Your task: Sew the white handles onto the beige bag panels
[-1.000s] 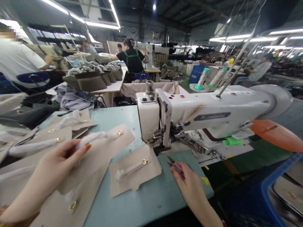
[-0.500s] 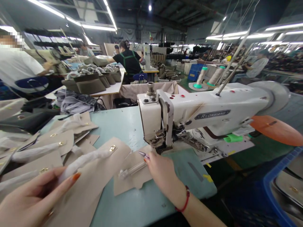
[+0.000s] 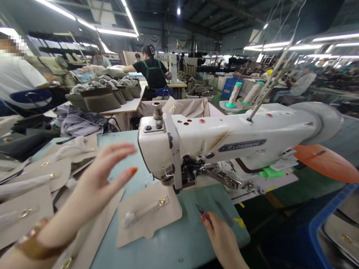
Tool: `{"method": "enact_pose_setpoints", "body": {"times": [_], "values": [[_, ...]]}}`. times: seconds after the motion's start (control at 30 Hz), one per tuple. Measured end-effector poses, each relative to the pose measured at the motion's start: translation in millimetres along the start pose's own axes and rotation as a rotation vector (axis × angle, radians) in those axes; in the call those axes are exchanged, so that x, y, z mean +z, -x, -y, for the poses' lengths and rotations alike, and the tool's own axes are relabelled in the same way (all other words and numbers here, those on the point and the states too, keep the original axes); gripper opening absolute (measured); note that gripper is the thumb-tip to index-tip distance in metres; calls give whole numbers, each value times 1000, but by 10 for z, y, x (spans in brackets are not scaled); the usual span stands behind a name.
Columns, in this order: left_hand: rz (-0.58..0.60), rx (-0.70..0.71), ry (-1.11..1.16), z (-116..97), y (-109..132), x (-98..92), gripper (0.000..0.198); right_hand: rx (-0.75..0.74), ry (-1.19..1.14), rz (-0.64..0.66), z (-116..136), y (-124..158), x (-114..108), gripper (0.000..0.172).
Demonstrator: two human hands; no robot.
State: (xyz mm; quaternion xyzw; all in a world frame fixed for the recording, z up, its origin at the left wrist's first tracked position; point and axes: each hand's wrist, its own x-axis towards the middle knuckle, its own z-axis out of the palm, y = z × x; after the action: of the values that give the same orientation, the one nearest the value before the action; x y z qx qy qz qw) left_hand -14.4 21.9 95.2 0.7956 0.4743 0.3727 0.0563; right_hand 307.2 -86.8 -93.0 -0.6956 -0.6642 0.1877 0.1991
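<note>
My left hand point(image 3: 105, 183) is raised above the left part of the table, empty, with thumb and fingers apart and slightly blurred. My right hand point(image 3: 221, 233) grips small thread snips point(image 3: 204, 213) by the purple handle, their metal tip pointing up and left over the table. Between the hands, a beige panel point(image 3: 148, 220) lies flat with a wrapped strap and gold ring on it. Its far edge is close to the sewing machine's needle area point(image 3: 182, 181). Another beige panel point(image 3: 98, 235) is partly hidden under my left forearm.
A white sewing machine point(image 3: 207, 130) spans the right of the pale green table point(image 3: 179, 248). Beige panels point(image 3: 33, 201) with wrapped handles are heaped at left. At right stands a blue crate point(image 3: 315, 239). A cloth-lined bin point(image 3: 196, 108) is behind the machine. Co-workers sit farther back.
My left hand has let go of the wrapped handle and moved up and right. My right hand has drawn back from the panel with the snips. A beige panel now shows in the bin.
</note>
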Motion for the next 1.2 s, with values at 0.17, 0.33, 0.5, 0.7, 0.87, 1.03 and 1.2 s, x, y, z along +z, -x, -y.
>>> {"method": "enact_pose_setpoints", "body": {"times": [0.17,0.33,0.5,0.7,0.87,1.03,1.2], "values": [[307,41,157,-226,1564,848,31,-79,212,-101,76,-199,82,19],[168,-220,-97,36,1875,1440,73,-224,-106,-96,503,-413,-25,22],[102,-55,-216,301,1185,1361,83,-249,-553,114,939,-478,-97,41],[310,169,-334,289,866,924,61,-157,-637,144,1081,-455,26,41],[323,132,-379,175,787,829,53,-90,-716,156,1077,-434,68,44],[304,125,-360,151,790,848,52,-58,-755,152,1071,-431,97,44],[298,135,-345,182,758,850,48,-50,-766,137,1091,-464,109,45]]}}
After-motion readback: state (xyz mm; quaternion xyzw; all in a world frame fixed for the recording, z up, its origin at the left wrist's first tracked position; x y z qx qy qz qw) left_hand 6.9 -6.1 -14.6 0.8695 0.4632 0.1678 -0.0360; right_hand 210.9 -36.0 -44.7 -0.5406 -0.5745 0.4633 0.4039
